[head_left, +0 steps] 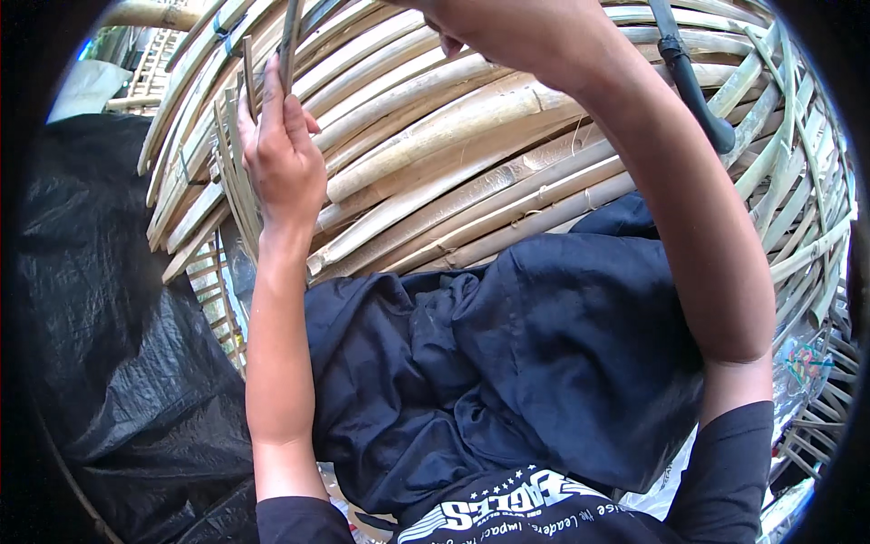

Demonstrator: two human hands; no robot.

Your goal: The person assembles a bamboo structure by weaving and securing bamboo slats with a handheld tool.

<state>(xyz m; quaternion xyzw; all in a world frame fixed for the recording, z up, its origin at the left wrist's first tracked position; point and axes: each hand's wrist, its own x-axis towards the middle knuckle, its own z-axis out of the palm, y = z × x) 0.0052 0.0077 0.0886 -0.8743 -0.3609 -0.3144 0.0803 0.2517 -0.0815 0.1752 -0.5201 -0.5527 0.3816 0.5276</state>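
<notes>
My left hand (283, 154) is raised at the upper left, fingers pointing up and closed around a narrow bamboo strip (290, 41) that runs out past the top edge. More thin bamboo strips (234, 172) stand beside that hand, on its left. At the top centre, my right hand (517, 32) reaches across from the right with its fingers curled. The upper edge cuts off most of those fingers, so what they hold is hidden. Beneath both hands lies a broad layer of split bamboo slats (435, 136), side by side.
A tool with a curved dark handle (702, 113) rests on the slats at upper right. Bent woven strips (797, 154) rise along the right. Black plastic sheeting (118, 326) hangs at left. Dark cloth (507, 344) covers my lap, and clear plastic (805, 363) lies at right.
</notes>
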